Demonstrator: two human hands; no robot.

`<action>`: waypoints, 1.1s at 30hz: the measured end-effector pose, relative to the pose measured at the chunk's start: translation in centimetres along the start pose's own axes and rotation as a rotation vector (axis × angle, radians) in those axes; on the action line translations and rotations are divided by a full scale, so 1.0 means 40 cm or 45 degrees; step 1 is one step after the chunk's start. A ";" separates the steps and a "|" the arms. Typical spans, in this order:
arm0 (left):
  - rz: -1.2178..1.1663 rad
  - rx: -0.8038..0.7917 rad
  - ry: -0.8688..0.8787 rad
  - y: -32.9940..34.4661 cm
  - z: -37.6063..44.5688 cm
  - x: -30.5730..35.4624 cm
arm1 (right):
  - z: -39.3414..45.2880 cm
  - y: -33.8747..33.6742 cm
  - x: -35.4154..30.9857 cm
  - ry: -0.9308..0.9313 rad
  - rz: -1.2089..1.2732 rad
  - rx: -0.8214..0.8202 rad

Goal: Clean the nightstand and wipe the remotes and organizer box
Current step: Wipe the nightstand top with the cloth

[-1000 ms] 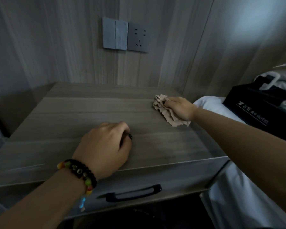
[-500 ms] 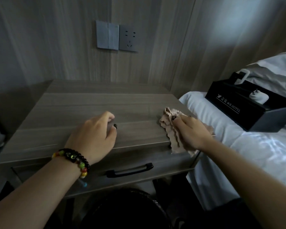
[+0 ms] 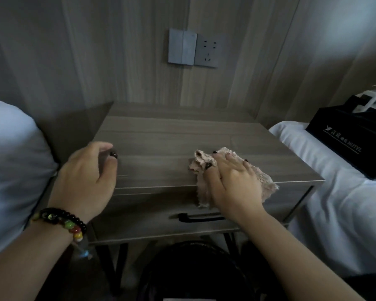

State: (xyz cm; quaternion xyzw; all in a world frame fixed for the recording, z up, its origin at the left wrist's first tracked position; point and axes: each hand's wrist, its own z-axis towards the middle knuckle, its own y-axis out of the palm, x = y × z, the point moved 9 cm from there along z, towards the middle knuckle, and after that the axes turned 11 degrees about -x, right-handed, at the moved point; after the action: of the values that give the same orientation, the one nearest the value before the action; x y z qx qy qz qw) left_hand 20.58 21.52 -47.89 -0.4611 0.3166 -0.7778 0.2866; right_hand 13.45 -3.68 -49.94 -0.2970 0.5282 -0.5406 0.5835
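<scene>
Flat and straight-fingered, the right hand [image 3: 232, 181] presses a crumpled beige cloth [image 3: 204, 164] onto the front right part of the nightstand [image 3: 172, 140]; that grip is spread, not pinching, with the palm over the front edge. Part of the cloth bunches ahead of the fingertips, part sticks out to the right of the hand, and a ragged strip hangs down over the drawer front. The fabric looks thin, wrinkled and frayed at its edges. Dark polish shows on the nails.

Over at the front left corner, the left hand [image 3: 87, 177] rests with its fingers loosely curled and holds nothing. A bracelet [image 3: 61, 220] of dark round beads with a few green, red and yellow ones circles that wrist.

Grey-brown wood-grain laminate covers the bench top, which is rectangular and matte. Below it a drawer carries a slim black bar handle [image 3: 201, 217].

On the white bed [image 3: 334, 192] to the right sits a black rectangular organizer box [image 3: 343, 146], well apart from the cloth. Pale lettering on its side ends in "HOTEL"; the characters before it are too small to read. White objects lie in it, too unclear to identify.

A grey switch plate [image 3: 182, 46] and a socket [image 3: 209, 52] sit side by side on the wood-panel wall behind. A white pillow [image 3: 11, 170] fills the left.
</scene>
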 end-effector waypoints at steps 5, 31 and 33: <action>-0.848 0.157 -0.310 -0.012 0.010 -0.140 | 0.002 0.059 -0.190 -0.205 -0.002 -0.105; -1.545 -0.020 -0.772 0.080 0.113 -0.211 | 0.403 0.290 -0.459 -0.438 -0.128 -0.683; -1.516 -0.041 -0.790 0.090 0.118 -0.220 | 0.461 0.306 -0.459 -0.407 -0.139 -0.680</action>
State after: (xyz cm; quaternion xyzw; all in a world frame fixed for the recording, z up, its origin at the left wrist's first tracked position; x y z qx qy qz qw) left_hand 29.00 24.65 -53.57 -0.7635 -0.0774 -0.6297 -0.1206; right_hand 37.21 12.44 -50.85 -0.5488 0.5364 -0.3597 0.5308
